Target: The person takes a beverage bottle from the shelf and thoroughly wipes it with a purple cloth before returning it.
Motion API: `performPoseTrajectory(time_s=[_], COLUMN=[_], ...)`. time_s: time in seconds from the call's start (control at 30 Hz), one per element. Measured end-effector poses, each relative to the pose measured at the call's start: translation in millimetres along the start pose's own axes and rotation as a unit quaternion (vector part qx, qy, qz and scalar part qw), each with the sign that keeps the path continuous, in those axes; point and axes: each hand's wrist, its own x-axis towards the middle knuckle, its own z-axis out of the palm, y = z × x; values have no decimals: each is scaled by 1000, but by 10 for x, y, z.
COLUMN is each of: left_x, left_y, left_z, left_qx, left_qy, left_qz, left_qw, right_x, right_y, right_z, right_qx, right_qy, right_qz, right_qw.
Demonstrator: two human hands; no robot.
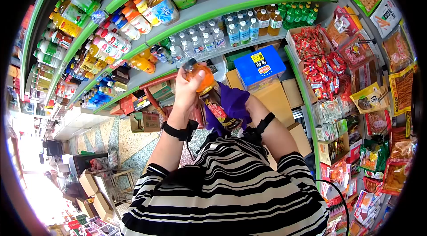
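Observation:
My left hand (189, 85) is closed round the upper part of a drink bottle (215, 108) with a dark cap, orange contents and a dark and red label. The bottle is tilted in front of my chest, its base toward me. A purple cloth (233, 99) lies against the bottle's right side, and part of it hangs behind the bottle. My right hand is in the cloth, pressed to the bottle; its fingers are hidden by the folds.
Green-edged shelves of drinks curve round the front and left, with small water bottles (208, 42) nearest. A blue box (260, 67) stands on cardboard cartons (271, 102) ahead right. Bagged snacks (371, 98) hang at the right. Cartons (95, 196) and a wooden stool (122, 176) are behind left.

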Motion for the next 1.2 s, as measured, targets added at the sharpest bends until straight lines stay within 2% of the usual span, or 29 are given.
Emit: performPoseTrajectory(time_s=[0.03,0.1,0.13,0.17,0.23,0.3,0.4,0.47,0.57,0.6,0.7,0.77,0.8,0.9,1.0,1.1,1.2], left_x=[-13,26,48,40,33,-7,-14,-24,-6,17,179,247,265,317,369,378,427], left_y=[52,62,31,17,35,31,-18,-31,-13,-24,-173,-221,-210,-166,-134,-94,-170], left_z=[18,-96,-113,-105,-6,59,154,213,336,365,261,215,192,108,-13,-74,-343], left_qx=[-16,-33,-44,-4,76,127,189,194,185,177,101,11,9,-35,-60,-86,-152], left_qy=[20,51,70,105,171,200,229,219,225,234,242,240,255,239,232,233,207], left_qz=[14,14,32,56,105,133,175,170,162,160,128,92,71,58,42,0,-65], left_qw=[1000,998,996,993,977,962,939,941,943,943,956,966,964,969,970,969,964], right_x=[-27,-180,-199,-207,-177,-178,-149,-88,22,73,187,83,136,93,-49,-48,-167], right_y=[-134,-225,-209,-155,-113,-175,-153,-225,-771,-692,-530,-812,-731,-581,-596,-545,-480], right_z=[-126,-122,-135,-111,-129,-237,-236,-258,-454,-330,-86,-358,-294,-231,-331,-297,-430], right_qx=[-176,-225,-114,-79,-14,-25,-51,-96,-75,-63,-138,-193,-205,-201,-218,-115,-24], right_qy=[-2,17,43,42,43,31,140,242,387,418,461,410,395,409,459,436,360], right_qz=[-49,-19,-11,-3,11,50,62,65,109,126,160,200,189,138,82,186,179], right_qw=[983,974,993,996,999,998,987,963,912,897,862,869,875,879,858,873,916])
